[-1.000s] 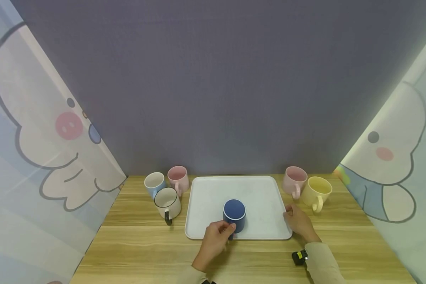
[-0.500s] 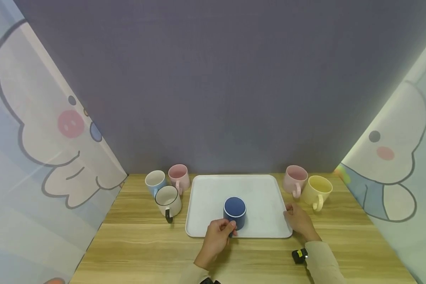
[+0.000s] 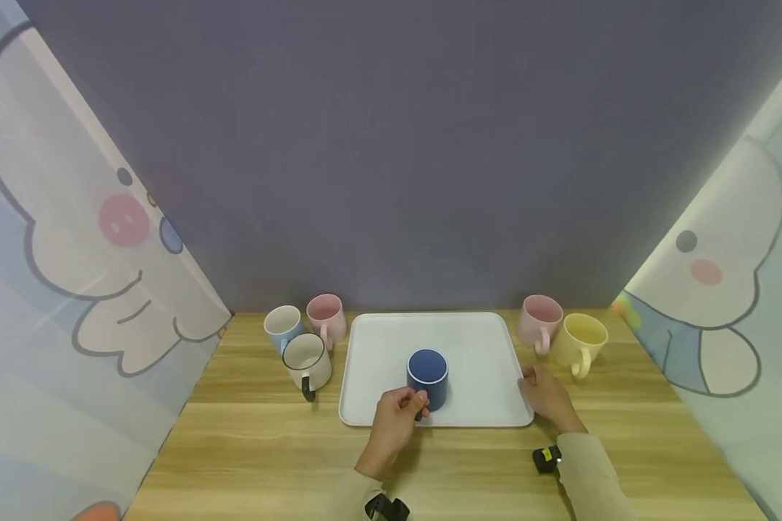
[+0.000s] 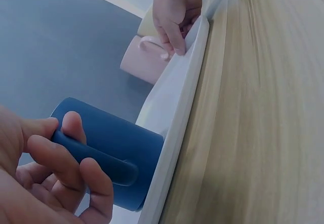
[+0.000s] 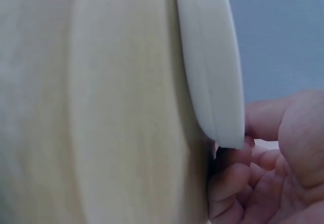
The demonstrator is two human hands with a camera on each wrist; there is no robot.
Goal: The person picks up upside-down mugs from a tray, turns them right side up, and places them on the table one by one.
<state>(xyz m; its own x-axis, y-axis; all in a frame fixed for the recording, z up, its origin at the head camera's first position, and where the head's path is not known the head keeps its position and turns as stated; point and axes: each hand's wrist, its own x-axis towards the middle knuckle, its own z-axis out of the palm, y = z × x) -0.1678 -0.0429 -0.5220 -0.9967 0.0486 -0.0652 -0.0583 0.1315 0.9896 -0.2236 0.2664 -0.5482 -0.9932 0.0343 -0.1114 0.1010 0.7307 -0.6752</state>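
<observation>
A dark blue mug [image 3: 428, 376] with a white rim stands upright near the front edge of a white rectangular tray [image 3: 476, 347]. My left hand [image 3: 393, 423] grips the mug's handle [image 4: 101, 160], thumb on one side and fingers curled through it in the left wrist view. At the tray's right side, my right hand [image 3: 549, 396] pinches the rim near the front corner. The right wrist view shows the thumb [image 5: 268, 117] over the tray's edge [image 5: 217, 82] and curled fingers below it. Part of the mug handle is hidden by the left hand in the head view.
Left of the tray stand a light blue mug [image 3: 282, 327], a pink mug [image 3: 326, 318] and a cream mug [image 3: 309, 362] with a black handle. To its right are another pink mug [image 3: 539, 322] and a yellow mug [image 3: 578, 341]. A grey wall [image 3: 417, 159] rises behind.
The whole scene sits slightly higher in the head view than before. Both hands keep their holds, and the blue mug stays at nearly the same spot on the tray.
</observation>
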